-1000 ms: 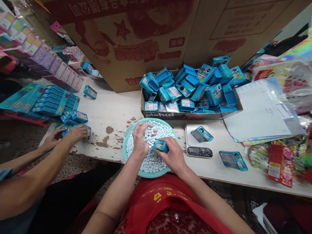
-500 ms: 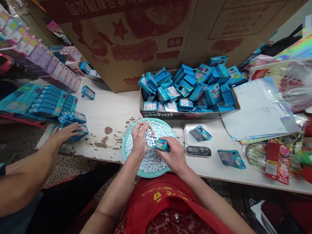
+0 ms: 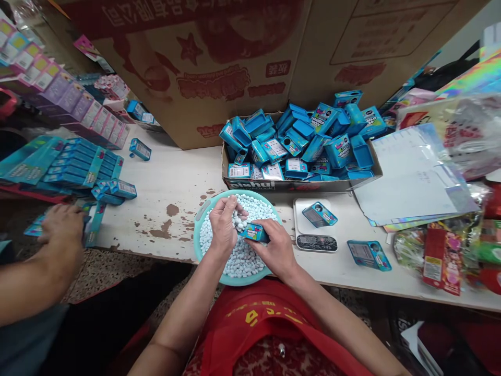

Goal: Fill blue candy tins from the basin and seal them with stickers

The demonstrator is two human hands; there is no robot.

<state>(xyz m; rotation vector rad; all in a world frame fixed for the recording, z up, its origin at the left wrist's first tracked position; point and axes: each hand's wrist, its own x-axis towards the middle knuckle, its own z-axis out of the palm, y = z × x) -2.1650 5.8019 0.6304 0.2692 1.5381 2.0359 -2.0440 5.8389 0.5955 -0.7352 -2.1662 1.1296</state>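
Observation:
Small pale candies fill a turquoise basin at the table's front edge. Over it, my left hand is cupped around a small handful of the candies. My right hand grips a small blue candy tin lying on its side, its left end against the candies in my left hand. The opening of this tin is hidden by the candies and fingers. To the right, another blue tin lies on a white digital scale, and one more blue tin rests on the table.
Behind the basin stands an open carton heaped with blue tins, before a large cardboard box. A co-worker's hand is at the left, near stacked blue packs. Plastic sheets and wrapped sweets lie on the right.
The tin in my right hand has shifted slightly left, closer under my left hand, and fewer candies show in that hand. The co-worker's hand has moved left, with blue packaging.

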